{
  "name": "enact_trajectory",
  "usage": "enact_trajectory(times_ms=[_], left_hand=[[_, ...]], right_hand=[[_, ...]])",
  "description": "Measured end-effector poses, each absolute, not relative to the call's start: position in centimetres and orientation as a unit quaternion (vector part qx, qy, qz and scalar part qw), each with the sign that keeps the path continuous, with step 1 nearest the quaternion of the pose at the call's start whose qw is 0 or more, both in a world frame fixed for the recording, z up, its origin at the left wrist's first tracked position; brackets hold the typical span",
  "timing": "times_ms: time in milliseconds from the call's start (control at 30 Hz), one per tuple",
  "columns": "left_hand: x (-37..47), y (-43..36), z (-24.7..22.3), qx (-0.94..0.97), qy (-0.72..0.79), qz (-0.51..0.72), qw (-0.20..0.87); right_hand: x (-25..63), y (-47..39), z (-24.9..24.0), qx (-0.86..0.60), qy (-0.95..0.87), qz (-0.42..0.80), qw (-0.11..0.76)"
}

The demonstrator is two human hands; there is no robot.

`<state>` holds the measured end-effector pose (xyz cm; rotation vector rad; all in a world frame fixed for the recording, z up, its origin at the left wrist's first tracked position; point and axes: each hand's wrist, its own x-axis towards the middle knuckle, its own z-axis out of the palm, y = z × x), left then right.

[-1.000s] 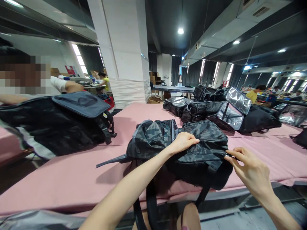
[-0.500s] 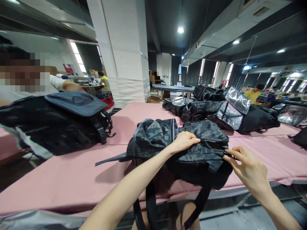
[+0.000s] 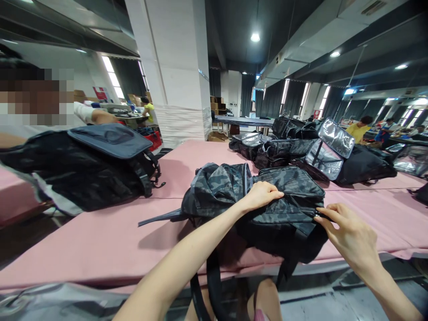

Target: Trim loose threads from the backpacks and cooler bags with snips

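A dark camouflage backpack [image 3: 217, 187] lies on the pink-covered table [image 3: 110, 249] in front of me, its black straps hanging over the near edge. My left hand [image 3: 262, 196] is closed on the fabric near the middle of the bag, with the thumb pointing right. At the bag's right end, my right hand [image 3: 347, 227] pinches a small dark piece between thumb and fingers, by what looks like a zipper or buckle. The fingertips hide most of that piece.
At the left, a person's arm [image 3: 100, 117] is behind another dark backpack [image 3: 90, 178]. Several black bags [image 3: 284, 149], some with silver lining [image 3: 324, 158], are piled at the back right. A white pillar [image 3: 174, 67] rises beyond the table.
The view has shifted slightly, so the scene sits a little further right. Both hands keep their places on the bag. A strap below the bag's right part hangs differently.
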<state>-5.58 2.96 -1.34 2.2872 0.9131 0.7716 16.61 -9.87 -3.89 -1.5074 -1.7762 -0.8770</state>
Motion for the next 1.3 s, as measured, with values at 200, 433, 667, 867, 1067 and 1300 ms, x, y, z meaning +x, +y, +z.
enact_trajectory(times_ms=[200, 433, 667, 867, 1067, 1300], left_hand=[[-5.4, 2.9, -1.2, 0.854, 0.337, 0.285, 0.276], [-5.4, 2.9, -1.3, 0.853, 0.323, 0.288, 0.293], [-5.3, 3.0, -1.3, 0.853, 0.324, 0.288, 0.292], [-5.2, 3.3, -1.3, 0.858, 0.329, 0.280, 0.278], [-6.2, 1.9, -1.8, 0.894, 0.312, 0.284, 0.151], [-12.7, -6.9, -11.3, 0.815, 0.281, 0.496, -0.101]], right_hand=[[14.9, -9.5, -3.4, -0.574, -0.704, -0.272, 0.318], [12.7, -8.6, -3.7, -0.559, -0.700, -0.342, 0.285], [12.5, -8.3, -4.0, -0.545, -0.706, -0.347, 0.291], [12.7, -8.3, -4.0, -0.538, -0.706, -0.340, 0.310], [13.8, -9.2, -3.1, -0.519, -0.760, -0.159, 0.358], [21.8, -8.4, -3.1, -0.615, -0.534, 0.066, 0.576]])
